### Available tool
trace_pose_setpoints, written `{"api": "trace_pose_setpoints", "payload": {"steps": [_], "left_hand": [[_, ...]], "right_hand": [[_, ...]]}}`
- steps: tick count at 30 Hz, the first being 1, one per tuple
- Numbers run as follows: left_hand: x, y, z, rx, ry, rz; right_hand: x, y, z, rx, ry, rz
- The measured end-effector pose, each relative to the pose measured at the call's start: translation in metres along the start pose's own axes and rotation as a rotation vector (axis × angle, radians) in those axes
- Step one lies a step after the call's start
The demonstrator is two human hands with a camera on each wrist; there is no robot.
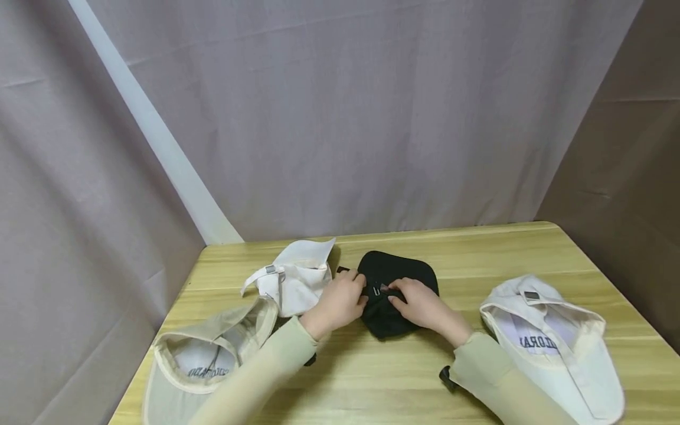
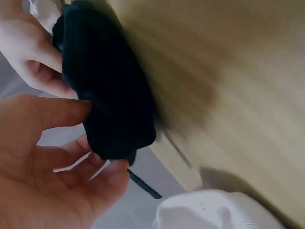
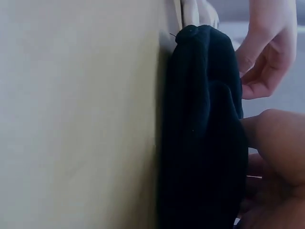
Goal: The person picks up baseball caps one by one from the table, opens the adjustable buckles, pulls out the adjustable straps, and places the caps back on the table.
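Note:
A black cap (image 1: 398,268) lies on the wooden table with its brim toward the back, and a small metal buckle (image 1: 376,290) shows on its strap. My left hand (image 1: 342,298) grips the cap's left side; in the left wrist view the thumb lies on the black cloth (image 2: 105,86) and the other fingers reach around its edge. On the opposite side my right hand (image 1: 425,304) pinches the cap near the buckle. From the right wrist, the cap's crown (image 3: 202,133) hides most of those fingertips. A dark strap end (image 1: 342,270) sticks out past my left hand.
A white cap (image 1: 303,289) sits just left of the black one. Nearer on the left is a beige cap (image 1: 180,348), partly behind my left sleeve. Another off-white cap (image 1: 579,354) lies at the right. Grey curtain (image 1: 372,118) hangs behind the table's back edge.

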State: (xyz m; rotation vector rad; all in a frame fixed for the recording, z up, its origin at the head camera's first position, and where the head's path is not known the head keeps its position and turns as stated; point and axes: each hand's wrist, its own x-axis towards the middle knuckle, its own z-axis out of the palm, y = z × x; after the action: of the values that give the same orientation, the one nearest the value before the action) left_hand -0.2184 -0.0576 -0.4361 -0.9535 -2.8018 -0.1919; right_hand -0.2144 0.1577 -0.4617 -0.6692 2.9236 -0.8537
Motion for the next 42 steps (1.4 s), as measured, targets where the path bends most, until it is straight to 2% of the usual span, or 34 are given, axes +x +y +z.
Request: {"api": "trace_pose_setpoints", "payload": {"steps": [7, 12, 17, 22, 25, 29, 36, 42], "left_hand": [[-0.039, 0.012, -0.011, -0.105, -0.013, 0.054], [-0.054, 0.018, -0.015, -0.125, -0.011, 0.075], [-0.058, 0.022, -0.017, -0.164, -0.006, 0.070], [-0.062, 0.025, -0.017, -0.245, -0.004, 0.051], [-0.064, 0.026, -0.020, -0.349, -0.003, 0.023], [-0.066, 0.026, -0.032, -0.511, 0.009, -0.016], [-0.063, 0.027, -0.057, -0.693, 0.113, 0.037], [-0.059, 0.032, -0.072, -0.937, 0.107, -0.024]], "right_hand": [[-0.037, -0.019, 0.003, -0.032, -0.017, -0.066], [-0.053, -0.029, 0.001, -0.049, -0.035, -0.104], [-0.058, -0.029, -0.001, -0.025, -0.020, -0.123], [-0.060, -0.028, -0.004, 0.058, 0.022, -0.144], [-0.061, -0.032, -0.013, 0.118, 0.063, -0.160], [-0.061, -0.043, -0.033, 0.183, 0.116, -0.194], [-0.060, -0.067, -0.070, 0.250, 0.161, -0.227], [-0.056, -0.078, -0.086, 0.250, 0.215, -0.293]]}}
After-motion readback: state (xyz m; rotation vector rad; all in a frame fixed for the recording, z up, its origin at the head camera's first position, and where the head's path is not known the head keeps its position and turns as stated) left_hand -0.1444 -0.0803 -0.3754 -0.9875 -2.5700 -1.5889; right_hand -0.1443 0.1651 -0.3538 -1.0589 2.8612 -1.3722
